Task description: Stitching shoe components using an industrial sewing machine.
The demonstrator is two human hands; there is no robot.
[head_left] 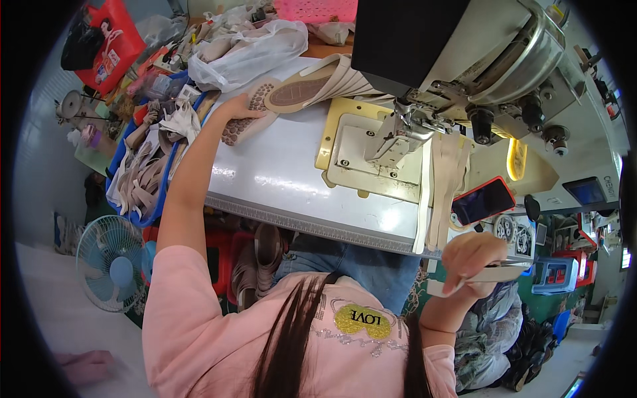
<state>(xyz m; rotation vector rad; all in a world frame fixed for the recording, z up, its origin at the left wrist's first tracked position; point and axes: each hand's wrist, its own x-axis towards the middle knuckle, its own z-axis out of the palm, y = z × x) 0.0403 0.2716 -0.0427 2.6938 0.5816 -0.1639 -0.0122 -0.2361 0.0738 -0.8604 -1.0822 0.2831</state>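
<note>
My left hand point(240, 110) is stretched out to the far left of the white sewing table, its fingers closed on the edge of a beige shoe sole point(237, 134) with brown bumps. Against it lies a second sole point(292, 89) with a brown patterned middle, at the end of a fanned row of beige shoe pieces point(342, 79). My right hand point(472, 257) is raised near the table's front right corner, fingers pinched on a short pale strip point(499, 273). Long beige strips point(446, 189) hang over the table edge beside it.
The sewing machine head point(411, 126) stands over a metal plate at centre right. A phone point(484, 201) with a red edge lies near the right corner. Left of the table are a blue basket point(162, 199) of straps and a fan point(119, 268); a white plastic bag point(249, 56) sits behind.
</note>
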